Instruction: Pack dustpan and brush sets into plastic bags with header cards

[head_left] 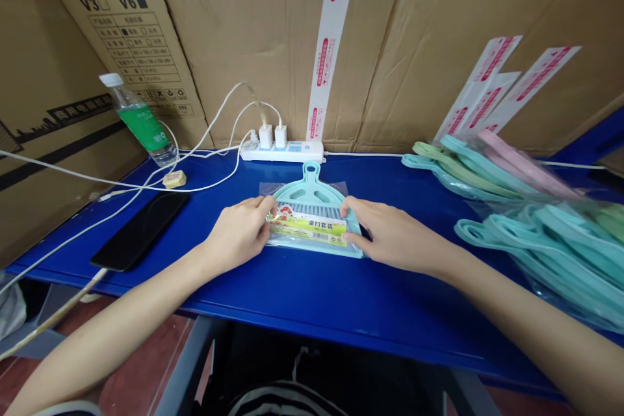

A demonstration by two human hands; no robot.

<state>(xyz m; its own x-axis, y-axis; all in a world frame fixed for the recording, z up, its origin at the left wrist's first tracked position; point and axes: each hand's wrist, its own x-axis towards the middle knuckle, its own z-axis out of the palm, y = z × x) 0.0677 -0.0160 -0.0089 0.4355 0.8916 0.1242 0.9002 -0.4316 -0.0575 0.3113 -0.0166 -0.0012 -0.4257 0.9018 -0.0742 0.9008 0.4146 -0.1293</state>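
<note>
A light-blue dustpan and brush set (311, 194) in clear plastic wrap lies on the blue table in front of me, its looped handle pointing away. Grey bristles and a yellow-green printed label show through the wrap. My left hand (244, 227) is closed on the left edge of the package, thumb and fingers pinching it beside the label. On the opposite edge, my right hand (390, 234) grips the package between thumb and fingers. The brush's own handle cannot be made out.
Several wrapped dustpan sets (560, 253) in blue, green and pink are piled at the right. A white power strip (283, 153) with plugged chargers sits behind the package. Left are a black phone (141, 231), a small yellow block (174, 179), a bottle (143, 123) and loose white cables. Cardboard (263, 32) stands behind.
</note>
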